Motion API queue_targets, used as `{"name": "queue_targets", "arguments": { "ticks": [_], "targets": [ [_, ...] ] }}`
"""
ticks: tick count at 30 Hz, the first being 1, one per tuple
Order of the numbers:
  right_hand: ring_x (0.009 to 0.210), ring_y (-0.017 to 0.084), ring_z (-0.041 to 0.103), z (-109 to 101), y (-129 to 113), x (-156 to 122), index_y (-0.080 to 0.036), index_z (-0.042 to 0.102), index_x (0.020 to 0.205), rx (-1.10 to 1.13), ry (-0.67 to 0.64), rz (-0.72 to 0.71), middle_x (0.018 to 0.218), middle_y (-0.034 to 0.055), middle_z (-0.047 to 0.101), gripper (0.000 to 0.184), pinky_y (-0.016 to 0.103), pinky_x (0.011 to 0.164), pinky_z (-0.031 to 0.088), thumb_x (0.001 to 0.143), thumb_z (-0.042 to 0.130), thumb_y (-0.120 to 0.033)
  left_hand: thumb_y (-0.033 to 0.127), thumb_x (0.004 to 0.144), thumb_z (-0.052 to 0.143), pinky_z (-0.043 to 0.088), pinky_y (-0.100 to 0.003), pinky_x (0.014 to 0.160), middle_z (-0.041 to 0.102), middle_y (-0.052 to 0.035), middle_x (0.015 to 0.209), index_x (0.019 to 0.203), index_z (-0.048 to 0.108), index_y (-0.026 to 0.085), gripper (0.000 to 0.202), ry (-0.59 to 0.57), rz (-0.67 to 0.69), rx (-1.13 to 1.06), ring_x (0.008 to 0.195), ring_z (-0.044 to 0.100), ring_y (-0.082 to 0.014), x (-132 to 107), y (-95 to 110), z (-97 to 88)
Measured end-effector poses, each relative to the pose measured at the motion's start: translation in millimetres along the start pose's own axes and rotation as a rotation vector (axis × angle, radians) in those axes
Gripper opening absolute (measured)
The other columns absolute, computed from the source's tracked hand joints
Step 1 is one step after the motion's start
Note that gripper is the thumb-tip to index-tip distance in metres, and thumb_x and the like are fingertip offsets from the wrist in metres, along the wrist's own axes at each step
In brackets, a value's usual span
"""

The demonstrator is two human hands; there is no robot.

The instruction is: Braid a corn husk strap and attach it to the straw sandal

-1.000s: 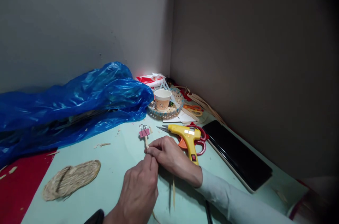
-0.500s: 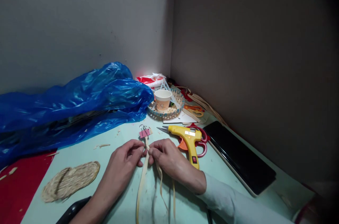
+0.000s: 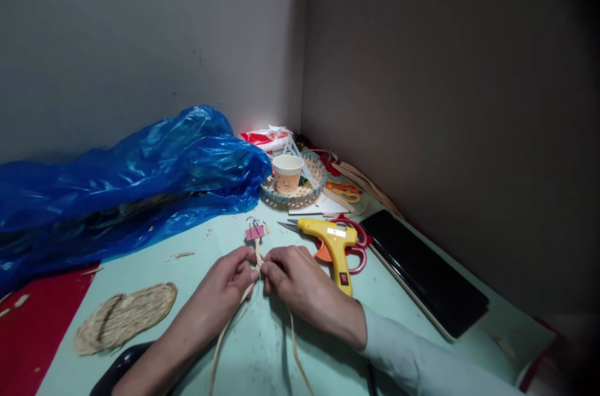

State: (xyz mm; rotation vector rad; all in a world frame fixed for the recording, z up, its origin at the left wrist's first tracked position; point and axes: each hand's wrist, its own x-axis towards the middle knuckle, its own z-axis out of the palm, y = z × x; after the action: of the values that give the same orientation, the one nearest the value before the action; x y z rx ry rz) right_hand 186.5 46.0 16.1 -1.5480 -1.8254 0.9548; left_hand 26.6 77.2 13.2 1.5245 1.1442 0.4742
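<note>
My left hand (image 3: 224, 287) and my right hand (image 3: 297, 280) meet at the middle of the pale green table (image 3: 197, 321), each pinching thin tan straw strips (image 3: 220, 336). The strips run from a pink binder clip (image 3: 255, 232) just beyond my fingertips and trail down toward me in two strands. Both hands are closed on the strips right below the clip.
A yellow glue gun (image 3: 334, 243) lies over red scissors (image 3: 355, 247) right of my hands. A black phone (image 3: 429, 274) lies further right. A woven straw sole (image 3: 124, 316) rests at left beside red paper (image 3: 32, 327). A blue plastic bag (image 3: 126, 177) and a basket with a paper cup (image 3: 287, 172) fill the back.
My left hand moved from over the right hand to the left of the clip, then drew a strip out leftward; the loose strands have shifted.
</note>
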Motion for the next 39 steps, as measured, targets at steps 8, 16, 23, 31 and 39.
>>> {"name": "queue_targets", "arguments": {
  "ticks": [8, 16, 23, 31, 39],
  "targets": [
    [0.06, 0.014, 0.053, 0.3, -2.8, -1.8, -0.017, 0.065, 0.073, -0.231, -0.01, -0.026, 0.068, 0.0052, 0.068, 0.029, 0.028, 0.058, 0.026, 0.094, 0.046, -0.019, 0.037, 0.088, 0.043, 0.035, -0.027, 0.049, 0.053, 0.0051, 0.053, 0.07, 0.049, 0.023, 0.023, 0.06, -0.037, 0.065, 0.042, 0.046, -0.0144, -3.1, -0.4, 7.8],
    [0.058, 0.016, 0.056, 3.8, -1.6, -5.1, -0.016, 0.067, 0.079, -0.414, 0.0, -0.025, 0.071, 0.01, 0.07, 0.028, 0.031, 0.055, 0.02, 0.095, 0.045, -0.022, 0.037, 0.078, 0.056, 0.033, -0.027, 0.059, 0.046, 0.0036, 0.06, 0.061, 0.05, 0.022, 0.023, 0.194, 0.035, 0.091, 0.063, 0.042, -0.0173, 0.6, 1.2, 7.5],
    [0.058, 0.017, 0.056, -0.8, -5.3, -6.5, -0.016, 0.066, 0.078, -0.523, -0.028, -0.069, 0.071, 0.0087, 0.07, 0.017, 0.032, 0.054, 0.019, 0.084, 0.051, -0.01, 0.042, 0.078, 0.056, 0.028, -0.025, 0.053, 0.043, 0.0049, 0.06, 0.064, 0.052, 0.02, 0.026, 0.185, 0.022, 0.02, 0.058, 0.037, -0.0142, -0.2, -0.9, 9.3],
    [0.063, 0.021, 0.06, -3.7, -14.7, -14.9, -0.015, 0.063, 0.081, -0.604, -0.022, -0.152, 0.076, 0.0104, 0.07, 0.019, 0.036, 0.055, 0.018, 0.083, 0.046, -0.008, 0.039, 0.074, 0.058, 0.025, -0.026, 0.054, 0.04, 0.0061, 0.057, 0.06, 0.05, 0.02, 0.025, 0.198, -0.013, 0.009, 0.058, 0.034, -0.0133, 3.2, -1.5, 10.5],
    [0.062, 0.023, 0.058, 17.0, -21.8, -28.1, -0.009, 0.06, 0.102, -0.711, -0.054, -0.32, 0.079, 0.0098, 0.067, 0.022, 0.035, 0.05, 0.026, 0.082, 0.05, -0.007, 0.033, 0.07, 0.057, 0.023, -0.024, 0.051, 0.04, 0.0071, 0.055, 0.057, 0.049, 0.019, 0.021, 0.189, -0.061, -0.1, 0.054, 0.031, -0.0115, -0.9, 1.9, 10.0]
  ]
}}
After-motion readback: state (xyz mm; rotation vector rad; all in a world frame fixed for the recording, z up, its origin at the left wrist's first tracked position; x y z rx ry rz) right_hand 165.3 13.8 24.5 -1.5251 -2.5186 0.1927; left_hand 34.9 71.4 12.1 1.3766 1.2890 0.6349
